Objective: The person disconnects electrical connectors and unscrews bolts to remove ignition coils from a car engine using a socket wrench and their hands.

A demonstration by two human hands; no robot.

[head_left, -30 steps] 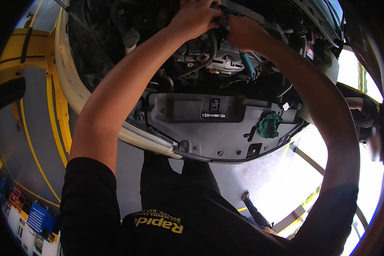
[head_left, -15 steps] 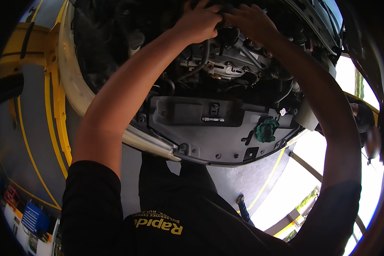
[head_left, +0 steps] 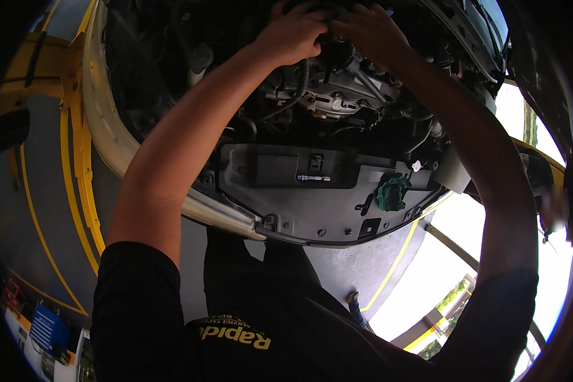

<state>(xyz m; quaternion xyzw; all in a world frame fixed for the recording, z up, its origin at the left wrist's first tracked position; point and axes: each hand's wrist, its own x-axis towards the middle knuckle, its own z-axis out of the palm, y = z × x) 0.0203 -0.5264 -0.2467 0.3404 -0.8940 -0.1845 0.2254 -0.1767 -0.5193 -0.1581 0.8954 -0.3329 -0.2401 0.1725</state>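
Note:
Both my arms reach far over the open engine bay of a car. My left hand bends its fingers around something dark at the back of the engine. Close beside it, my right hand is curled at the same spot, its fingertips partly hidden in shadow. What they grip is too dark to make out. A black corrugated hose runs down from below my left hand. On the grey plastic cover nearest my body lie a slim silver metal tool piece and a crumpled green cloth.
The pale front bumper curves along the left and front. A yellow lift post stands at the left, above a blue tool box. Another person is at the far right, partly behind my right arm; a foot shows below.
The view has shifted slightly, so the car appears a little further left. Both hands stay at the same spot, with only slight finger movement. The cloth and silver piece lie where they were.

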